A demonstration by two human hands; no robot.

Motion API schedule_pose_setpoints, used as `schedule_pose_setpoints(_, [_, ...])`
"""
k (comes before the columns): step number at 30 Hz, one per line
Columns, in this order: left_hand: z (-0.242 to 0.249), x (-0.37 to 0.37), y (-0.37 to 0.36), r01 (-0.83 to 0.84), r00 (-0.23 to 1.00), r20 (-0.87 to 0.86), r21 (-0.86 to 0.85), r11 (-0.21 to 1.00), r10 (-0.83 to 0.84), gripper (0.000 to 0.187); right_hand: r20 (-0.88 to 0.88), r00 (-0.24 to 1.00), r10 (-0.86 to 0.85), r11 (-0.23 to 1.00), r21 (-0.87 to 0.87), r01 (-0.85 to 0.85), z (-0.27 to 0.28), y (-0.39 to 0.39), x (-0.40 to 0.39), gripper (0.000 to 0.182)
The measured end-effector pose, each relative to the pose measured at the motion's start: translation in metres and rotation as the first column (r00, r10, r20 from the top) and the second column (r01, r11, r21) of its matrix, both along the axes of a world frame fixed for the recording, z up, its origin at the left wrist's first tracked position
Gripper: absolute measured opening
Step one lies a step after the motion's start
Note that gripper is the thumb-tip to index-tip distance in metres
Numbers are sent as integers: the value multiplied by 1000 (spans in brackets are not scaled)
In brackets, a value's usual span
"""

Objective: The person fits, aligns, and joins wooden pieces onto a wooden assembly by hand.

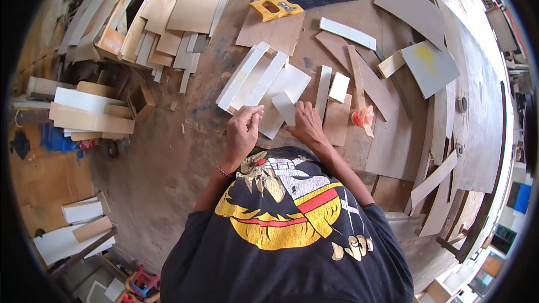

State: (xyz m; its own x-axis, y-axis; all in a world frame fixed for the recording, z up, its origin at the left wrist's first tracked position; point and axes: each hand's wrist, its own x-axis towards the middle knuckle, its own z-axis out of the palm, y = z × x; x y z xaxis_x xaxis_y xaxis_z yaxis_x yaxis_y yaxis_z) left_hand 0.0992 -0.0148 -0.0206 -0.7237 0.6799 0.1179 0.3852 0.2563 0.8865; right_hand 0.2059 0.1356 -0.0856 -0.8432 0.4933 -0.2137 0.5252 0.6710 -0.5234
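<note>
My left hand [244, 130] is closed, thumb and fingertips pressed together, just below the near end of a white channel-like assembly of boards [251, 78]. Whatever it may pinch is too small to make out. My right hand [307, 126] grips the edge of a small white board [283, 106], thumb on the near side. That piece lies tilted over a larger white panel [291, 81]. Right of this hand are a narrow white strip [323, 91], a small white block [338, 87] and a brown board [337, 122].
A yellow-handled handsaw [279, 7] rests on a brown board at the back. An orange-wrapped item [361, 116] sits to the right. Beyond it lie a grey panel [431, 68] and a tape roll [462, 104]. Wood offcuts [193, 12] are heaped at the back left.
</note>
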Motion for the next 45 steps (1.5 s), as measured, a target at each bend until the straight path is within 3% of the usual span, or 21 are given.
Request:
schedule_pose_setpoints(7, [-25, -24, -15, -176, 984, -18, 101, 979, 179, 18, -257, 960, -111, 994, -28, 108, 3, 5, -8, 39])
schedule_pose_setpoints(10, [-28, -41, -19, -277, 948, -139, 93, 956, 288, 18, -349, 931, -109, 994, -47, 99, 0, 3, -12, 34])
schedule_pose_setpoints(15, [-33, -80, -15, -360, 928, -81, 61, 931, 364, 20, -402, 909, -110, 994, -61, 94, -3, 5, -14, 30])
schedule_pose_setpoints(18, [-38, -102, -8, -272, 962, -39, -66, 960, 270, 25, -383, 916, -116, 992, -89, 88, -4, 10, -14, 29])
schedule_pose_setpoints(24, [-50, -121, 11, -107, 987, 103, -121, 987, 120, 29, -383, 918, -108, 993, -86, 81, -6, 12, -16, 29])
schedule_pose_setpoints(28, [-55, -133, 19, 0, 997, 70, -195, 981, 14, 30, -383, 919, -92, 993, -104, 56, -5, 14, -16, 29])
schedule_pose_setpoints(37, [-54, -146, 28, 81, 890, 457, -144, 986, -7, 27, -341, 935, -95, 990, -127, 55, 2, 20, -21, 28])
schedule_pose_setpoints(43, [-41, -128, 31, 106, 940, 336, -148, 983, -51, 37, -324, 940, -111, 984, -167, 58, 6, 23, -21, 27])
schedule_pose_setpoints(44, [-37, -119, 32, -31, 999, -32, -246, 969, 24, 43, -324, 940, -111, 984, -168, 59, 7, 24, -22, 27])
schedule_pose_setpoints(45, [-32, -108, 32, -190, 915, -399, -286, 939, 64, 48, -319, 942, -105, 985, -163, 55, 7, 24, -23, 27])
